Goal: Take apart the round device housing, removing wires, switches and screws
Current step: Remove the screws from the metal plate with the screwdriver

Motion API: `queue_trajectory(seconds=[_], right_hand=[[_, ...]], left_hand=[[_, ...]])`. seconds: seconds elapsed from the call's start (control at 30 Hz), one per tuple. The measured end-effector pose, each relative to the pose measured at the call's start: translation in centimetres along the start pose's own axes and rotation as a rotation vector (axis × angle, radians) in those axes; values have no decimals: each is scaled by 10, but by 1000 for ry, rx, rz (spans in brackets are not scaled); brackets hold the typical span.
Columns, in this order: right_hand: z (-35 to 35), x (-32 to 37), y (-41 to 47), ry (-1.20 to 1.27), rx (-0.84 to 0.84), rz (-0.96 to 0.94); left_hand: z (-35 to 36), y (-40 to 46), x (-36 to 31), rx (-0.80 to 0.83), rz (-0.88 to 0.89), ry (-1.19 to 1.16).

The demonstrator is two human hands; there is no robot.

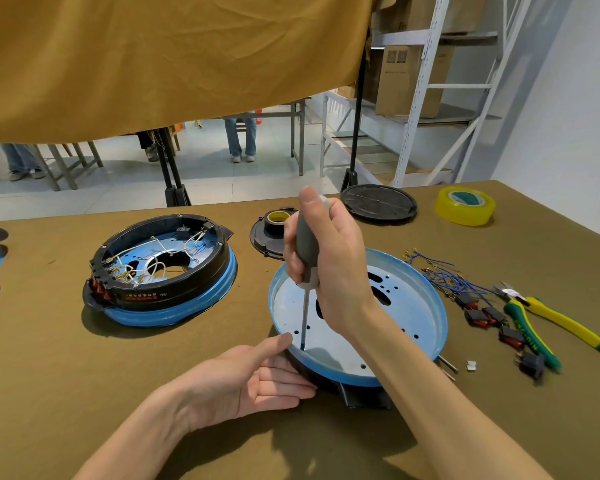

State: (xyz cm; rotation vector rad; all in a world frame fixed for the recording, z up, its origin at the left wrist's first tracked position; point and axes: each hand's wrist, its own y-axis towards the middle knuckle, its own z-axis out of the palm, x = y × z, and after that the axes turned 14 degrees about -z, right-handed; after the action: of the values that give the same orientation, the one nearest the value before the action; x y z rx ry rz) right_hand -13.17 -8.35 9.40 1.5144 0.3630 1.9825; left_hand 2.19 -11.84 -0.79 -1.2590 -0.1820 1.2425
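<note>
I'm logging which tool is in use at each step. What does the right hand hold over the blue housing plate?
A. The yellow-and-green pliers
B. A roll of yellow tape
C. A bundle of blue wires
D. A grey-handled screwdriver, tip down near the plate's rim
D: the right hand grips a grey-handled screwdriver upright, its tip down on the blue housing plate near the rim, while the pliers lie on the table.

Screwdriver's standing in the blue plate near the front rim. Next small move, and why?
Probably turn the screwdriver to back the screw out. The right hand grips its grey handle upright, the tip sits at the near rim of the blue plate, and the left hand braces the housing's edge with open fingers. The screw itself is too small to make out.
</note>
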Motion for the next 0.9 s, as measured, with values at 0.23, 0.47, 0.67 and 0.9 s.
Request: queue_trajectory(seconds=[0.23,0.47,0.67,0.9], right_hand=[[0,2,1,73,12,61],[-2,3,3,27,-8,76],[1,3,2,47,13,61],[1,2,1,39,32,94]], left_hand=[[-1,-1,-1,15,0,-29],[0,-1,0,1,-11,-44],[0,-1,-1,12,-12,-27],[3,-3,-1,2,5,-9]])
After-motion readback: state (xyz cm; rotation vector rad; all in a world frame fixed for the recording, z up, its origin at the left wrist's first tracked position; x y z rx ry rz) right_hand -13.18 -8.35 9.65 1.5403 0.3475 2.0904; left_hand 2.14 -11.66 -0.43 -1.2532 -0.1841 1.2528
